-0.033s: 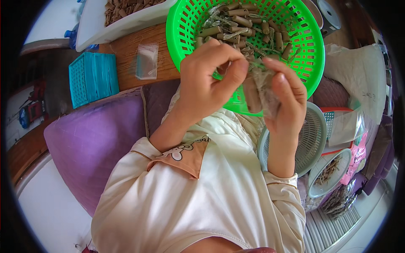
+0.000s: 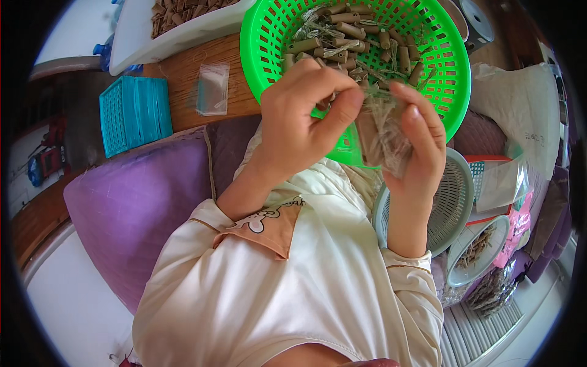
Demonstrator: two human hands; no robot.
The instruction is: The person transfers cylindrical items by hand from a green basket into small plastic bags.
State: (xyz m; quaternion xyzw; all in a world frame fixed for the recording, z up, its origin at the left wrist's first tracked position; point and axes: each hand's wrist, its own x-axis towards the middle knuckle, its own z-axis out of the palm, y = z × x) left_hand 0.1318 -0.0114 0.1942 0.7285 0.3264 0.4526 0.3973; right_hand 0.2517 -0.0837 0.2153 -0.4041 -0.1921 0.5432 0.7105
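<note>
Above the near rim of a green basket (image 2: 462,92), my two hands face each other with a small clear plastic bag (image 2: 348,147) between them. Thumb and forefinger of my left hand (image 2: 312,113) pinch its upper edge. A brown cardboard-like tube (image 2: 367,131) shows in the bag, with a tangle of clear strands (image 2: 391,137) beside it. My right hand (image 2: 423,137) is curled round the strands and the bag's right side; its fingertips are slightly blurred. Behind the hands, several brown tubes (image 2: 350,30) with pale strands lie in the basket.
On the wooden table (image 2: 177,98) lie flat clear bags (image 2: 213,88) near a teal basket (image 2: 136,116). A white tray (image 2: 183,37) of brown pieces stands at the back left. At right are a grey basket (image 2: 449,202), a smaller pale basket (image 2: 501,244) and a white sack (image 2: 520,101).
The fingers of my right hand have shifted slightly to the right. The strands beside the tube now spread wider and show more clearly. My left hand has barely moved.
</note>
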